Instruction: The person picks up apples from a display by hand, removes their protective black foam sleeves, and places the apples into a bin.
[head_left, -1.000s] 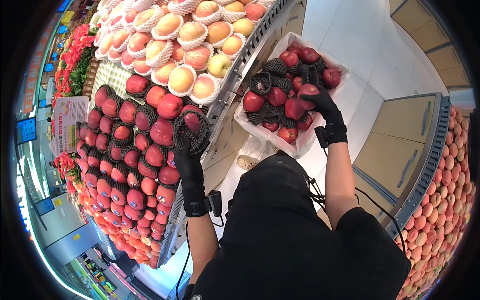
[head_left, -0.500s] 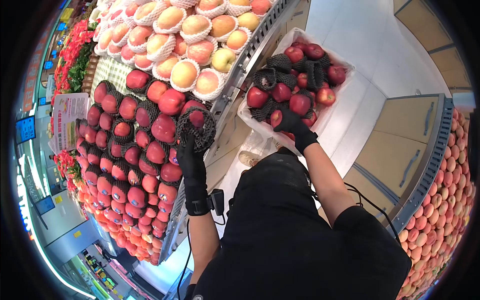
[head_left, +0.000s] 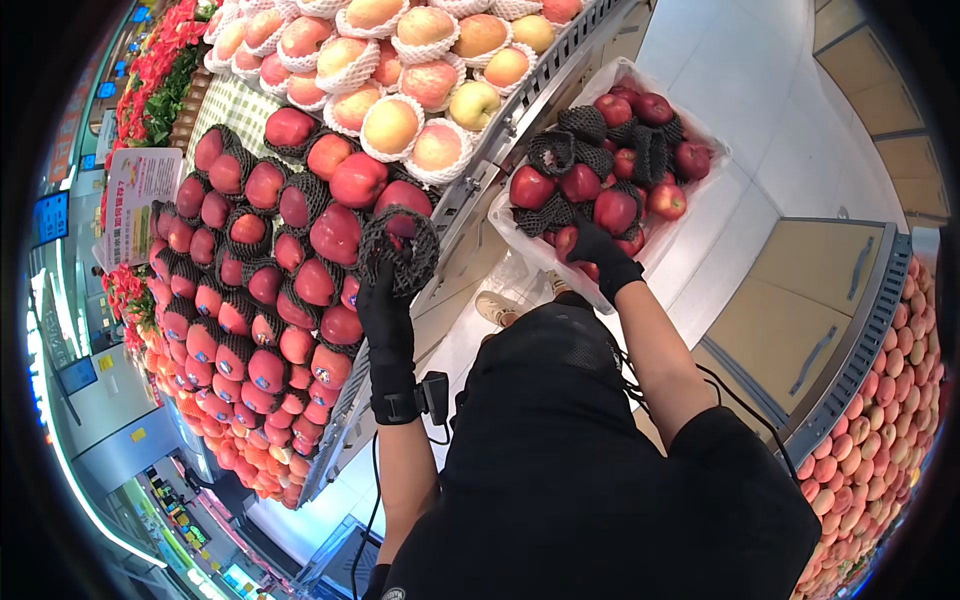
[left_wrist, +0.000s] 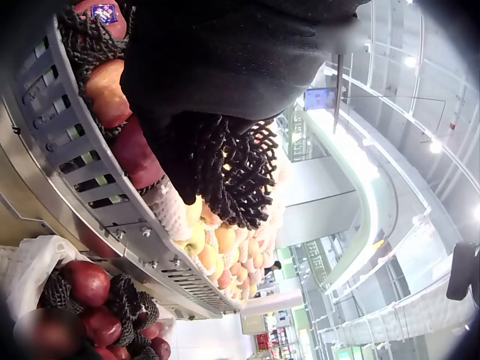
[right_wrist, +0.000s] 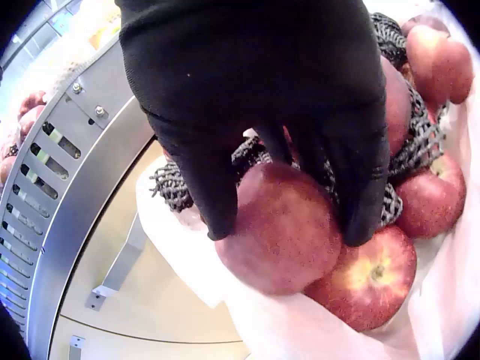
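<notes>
The left hand (head_left: 386, 325) grips a black foam net (head_left: 398, 256). Well apart, the right hand (head_left: 604, 258) clasps 1 red apple (right_wrist: 281, 231).

head view, top: pale yellow-pink fruit (head_left: 390, 125) in white foam nets, green-checked cloth (head_left: 228, 108) beside it. left: printed sign (head_left: 150, 180) near red flowers (head_left: 165, 65); lit blue screen (head_left: 50, 218) at the edge. right: heaped peach-coloured fruit (head_left: 850, 470) behind a slotted metal rim (head_left: 860, 365) — beige cabinet doors (head_left: 815, 260) below, grey handles (head_left: 815, 358). pale tiled floor (head_left: 760, 110). left wrist view: ceiling lights (left_wrist: 435, 146), white beams.
</notes>
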